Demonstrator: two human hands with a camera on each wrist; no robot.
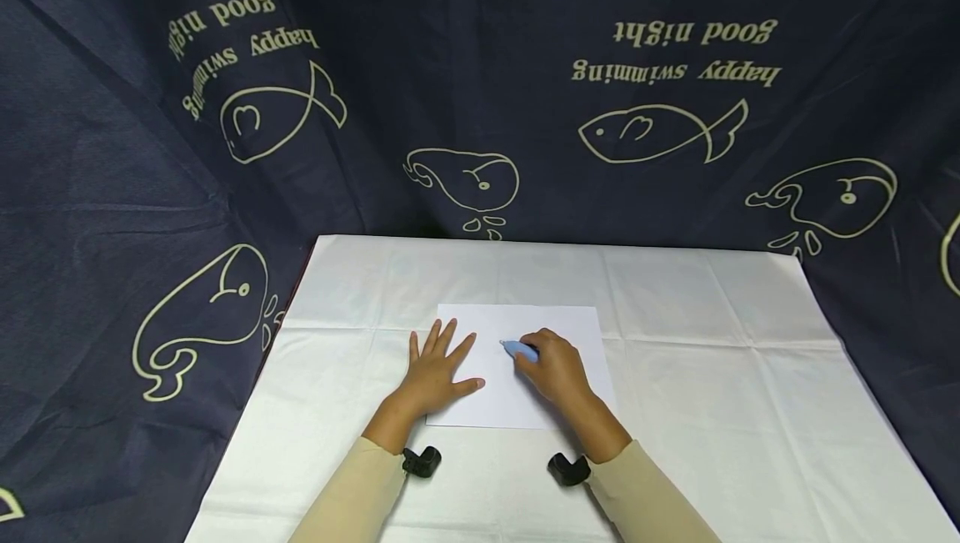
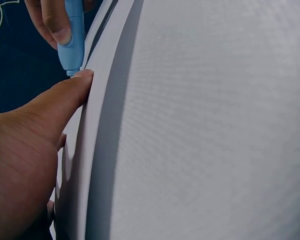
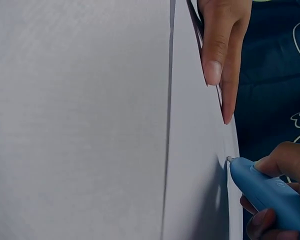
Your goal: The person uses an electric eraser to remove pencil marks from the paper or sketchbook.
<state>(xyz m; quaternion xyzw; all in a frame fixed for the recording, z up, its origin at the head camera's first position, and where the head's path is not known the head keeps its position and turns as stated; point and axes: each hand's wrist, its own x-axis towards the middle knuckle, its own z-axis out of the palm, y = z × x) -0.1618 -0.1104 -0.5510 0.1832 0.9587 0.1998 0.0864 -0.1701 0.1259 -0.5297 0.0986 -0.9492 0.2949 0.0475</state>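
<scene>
A white sheet of paper (image 1: 498,405) lies on the cloth-covered table. My left hand (image 1: 431,380) rests on its left part, fingers spread and straight. In the left wrist view the thumb (image 2: 65,102) lies along the sheet. Over the middle of the paper, my right hand (image 1: 558,368) grips a thick light-blue pen (image 1: 519,350) with a tapered nose. In the right wrist view the small pale tip of the pen (image 3: 262,187) is at the paper surface; whether it touches I cannot tell. Fingers partly hide the pen's body.
A creased white cloth (image 1: 720,409) covers the table. Behind and beside it hangs a dark blue curtain (image 1: 465,51) printed with fish, whales and lettering. Each wrist wears a black camera mount (image 1: 422,462).
</scene>
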